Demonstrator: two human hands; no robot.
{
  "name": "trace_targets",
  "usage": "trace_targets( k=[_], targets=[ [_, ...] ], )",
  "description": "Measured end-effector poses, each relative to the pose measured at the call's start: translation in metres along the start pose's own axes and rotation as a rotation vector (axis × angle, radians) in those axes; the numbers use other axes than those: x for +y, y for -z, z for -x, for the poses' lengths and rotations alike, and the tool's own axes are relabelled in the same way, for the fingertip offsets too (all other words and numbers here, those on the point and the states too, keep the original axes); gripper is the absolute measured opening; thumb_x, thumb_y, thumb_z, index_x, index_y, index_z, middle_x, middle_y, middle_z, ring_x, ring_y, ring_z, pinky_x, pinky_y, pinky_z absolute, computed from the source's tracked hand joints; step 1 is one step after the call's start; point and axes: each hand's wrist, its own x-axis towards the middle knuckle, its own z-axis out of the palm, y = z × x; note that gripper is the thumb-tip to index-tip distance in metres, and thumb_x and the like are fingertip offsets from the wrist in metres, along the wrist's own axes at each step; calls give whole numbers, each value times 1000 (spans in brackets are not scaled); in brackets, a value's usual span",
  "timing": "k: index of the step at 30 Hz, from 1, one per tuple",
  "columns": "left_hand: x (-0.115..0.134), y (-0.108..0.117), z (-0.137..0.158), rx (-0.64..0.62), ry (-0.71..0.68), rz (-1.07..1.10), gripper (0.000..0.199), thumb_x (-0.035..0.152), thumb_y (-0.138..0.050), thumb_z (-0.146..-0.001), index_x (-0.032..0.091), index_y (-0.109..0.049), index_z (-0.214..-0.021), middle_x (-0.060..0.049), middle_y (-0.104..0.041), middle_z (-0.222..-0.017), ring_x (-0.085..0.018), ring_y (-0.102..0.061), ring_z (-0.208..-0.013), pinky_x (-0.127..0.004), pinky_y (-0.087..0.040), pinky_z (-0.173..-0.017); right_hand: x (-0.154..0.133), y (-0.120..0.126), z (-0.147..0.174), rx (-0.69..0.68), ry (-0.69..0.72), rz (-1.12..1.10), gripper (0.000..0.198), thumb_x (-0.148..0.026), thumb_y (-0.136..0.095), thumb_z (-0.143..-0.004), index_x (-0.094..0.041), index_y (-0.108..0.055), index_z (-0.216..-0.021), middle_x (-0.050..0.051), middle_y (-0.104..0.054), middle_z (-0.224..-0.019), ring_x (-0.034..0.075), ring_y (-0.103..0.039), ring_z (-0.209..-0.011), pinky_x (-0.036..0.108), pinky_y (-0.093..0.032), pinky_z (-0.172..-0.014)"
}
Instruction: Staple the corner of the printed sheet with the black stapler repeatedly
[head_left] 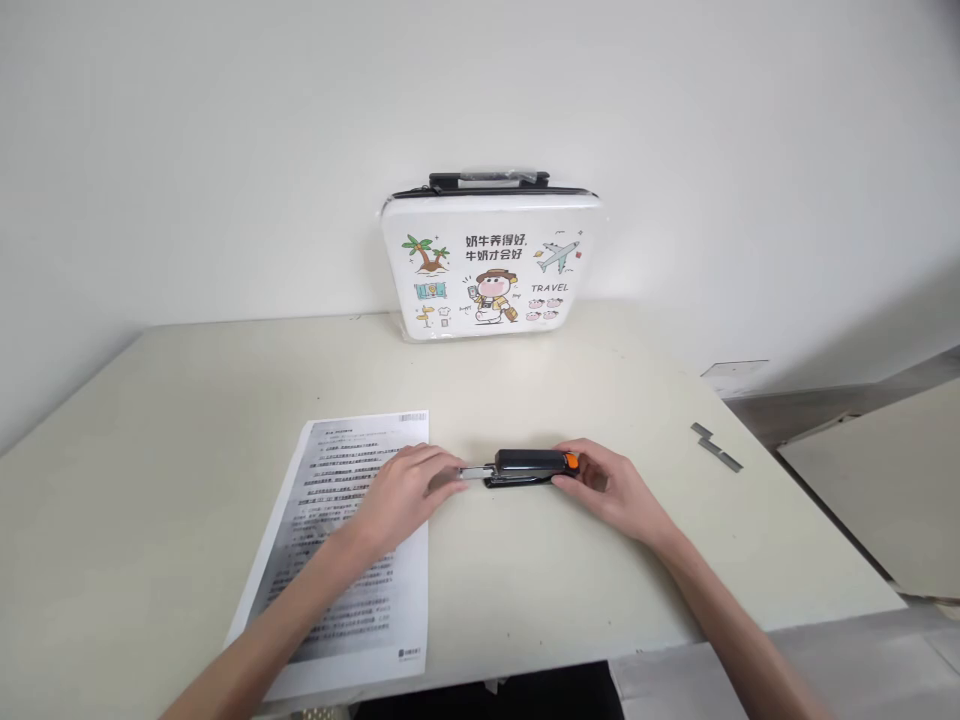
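While left hand [411, 487] pinches silver slide [477, 472], right hand [609, 488] gripping glossy black stapler [531, 461], orange end [572, 462]

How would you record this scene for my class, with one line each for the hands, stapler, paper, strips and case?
Left hand: fingertips pinching a metal piece that sticks out of the stapler
Right hand: gripping the stapler's orange-marked end
Stapler: black, between the hands
Paper: one printed sheet showing, partly under the left hand and forearm
Strips: gray, probably staples, near the table's right edge
Case: white, cartoon-printed, upright near the wall
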Motion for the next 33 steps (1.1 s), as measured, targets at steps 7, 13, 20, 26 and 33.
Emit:
trace_targets(
  k=[7, 13, 20, 26, 33],
  targets=[
    [-12, 5, -7, -151, -147, 202, 21, 45, -65, -104, 30, -79, -106, -1, -81, -100, -20, -73, -92, -35, -54, -90, 3, 2, -1, -50, 15, 1, 37, -55, -66, -97, -28, -70, -122, 5, -73, -96, 20, -62, -74, 34, -53, -64],
    [-3, -13, -44, -168, -209, 170, 37, 61, -67, -98, 26, -77, -105, -3, -78, -95, -22, -70, -90, -34, -50, -85, 4, 2, 0, -77, 19, 1, 37, -56, -64, -98, -27, -70, -121, 5, -74, -98, 21, -63, -77, 33, -54, -65],
    [-5, -23, -52, -156, -248, 91, 33, 58, -70, -97, 26, -73, -105, -1, -75, -96, -22, -68, -91, -34, -48, -86, 5, 1, 1, -60, 13, 10, 37, -55, -66, -98, -26, -70, -121, 4, -74, -94, 20, -63, -75, 33, -53, -65],
    [-20, -7, -39, -89, -220, -3, 34, 56, -69, -98, 26, -69, -114, -4, -76, -109, -25, -68, -104, -38, -48, -95, 4, -1, 1, -38, -4, -24, 40, -57, -69, -94, -27, -71, -121, 5, -74, -95, 21, -63, -74, 34, -54, -65],
    [-99, 37, -19, 203, 267, -448, 25, 42, -53, -102, 19, -62, -108, -16, -66, -116, -37, -59, -115, -54, -43, -106, 3, 0, 2, -34, -4, -14, 36, -53, -69, -95, -27, -72, -120, 3, -73, -91, 19, -60, -71, 33, -54, -64]
  ],
)
